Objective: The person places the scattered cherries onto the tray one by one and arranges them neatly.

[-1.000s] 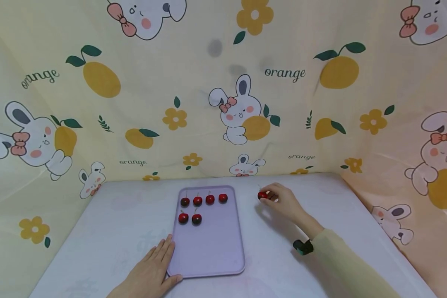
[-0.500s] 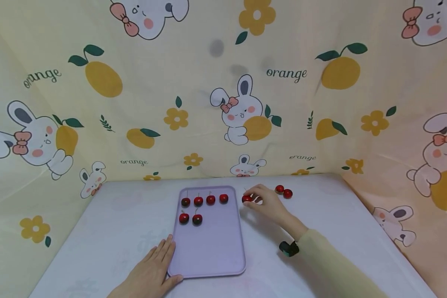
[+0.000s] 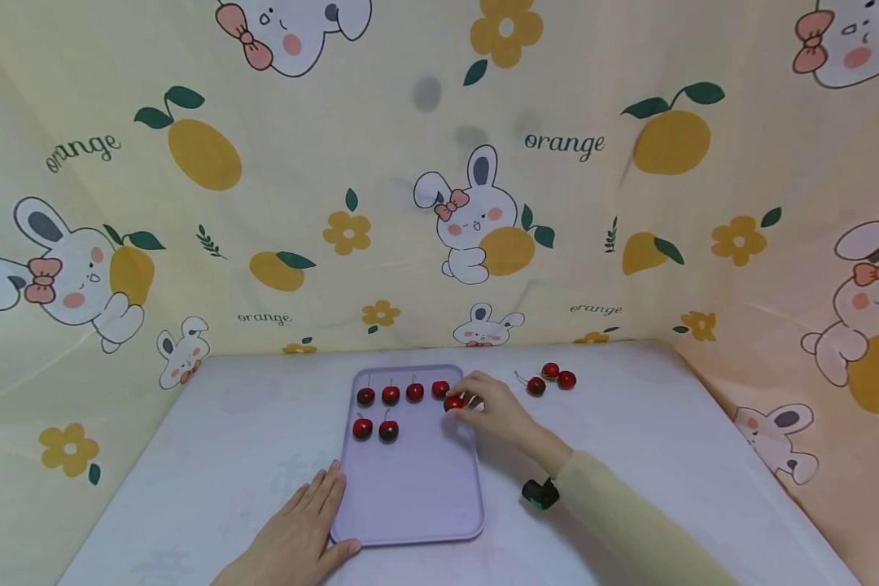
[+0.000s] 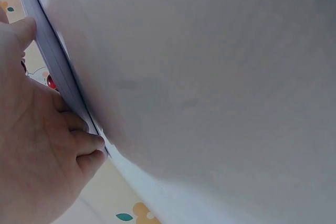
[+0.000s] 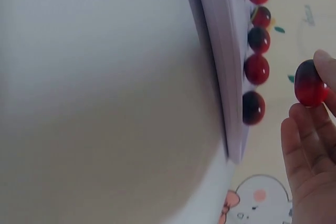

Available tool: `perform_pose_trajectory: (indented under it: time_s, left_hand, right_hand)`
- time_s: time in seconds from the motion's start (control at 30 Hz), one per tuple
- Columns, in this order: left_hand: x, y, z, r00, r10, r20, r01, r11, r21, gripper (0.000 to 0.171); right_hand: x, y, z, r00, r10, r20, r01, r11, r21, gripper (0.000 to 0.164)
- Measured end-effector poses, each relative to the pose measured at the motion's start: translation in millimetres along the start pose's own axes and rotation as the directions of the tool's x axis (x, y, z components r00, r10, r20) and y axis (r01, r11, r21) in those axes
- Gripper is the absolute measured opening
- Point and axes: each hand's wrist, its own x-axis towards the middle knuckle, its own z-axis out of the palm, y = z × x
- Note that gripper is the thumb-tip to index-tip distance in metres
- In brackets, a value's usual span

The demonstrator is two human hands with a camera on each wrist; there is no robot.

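- Pinching one cherry (image 3: 453, 404) between thumb and fingertips, my right hand (image 3: 501, 415) has it over the far right part of the tray (image 3: 410, 496).
- Seen from my right wrist, this cherry's long axis runs roughly up and down, dark end uppermost, red below; I cannot make out its stem.
- My left hand (image 3: 293, 525) lies with fingers extended along the tray's left edge, thumb at the near left corner.
- The tray's long axis runs away from me.
- Six cherries (image 3: 391, 395) sit on it, four far, two nearer, the visible stems mostly pointing away.
- Three loose cherries (image 3: 535, 387) cluster right of the tray; one stem points left and away.
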Motion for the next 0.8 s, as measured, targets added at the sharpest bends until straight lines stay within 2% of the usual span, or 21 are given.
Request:
perform_pose_trajectory:
  time_s: [0.23,0.43,0.8]
  left_hand:
    - [0.0,0.1,0.2,1.000,-0.010,0.010,0.010,1.000,-0.010,0.095]
    - [-0.6,0.6,0.0,1.000,-0.011,0.010,0.011,1.000,-0.007,0.095]
    - [-0.4,-0.3,0.5,1.000,-0.011,0.003,0.011,1.000,0.002,0.095]
  right_hand:
    - [4.7,-7.8,13.5,0.997,0.043,0.064,-0.044,0.999,0.026,0.028]
    - [9.5,-13.5,23.6,0.995,0.007,0.095,-0.010,0.999,0.038,0.029]
    - [18.2,-20.6,36.5,0.983,0.039,0.182,-0.042,0.999,0.010,0.033]
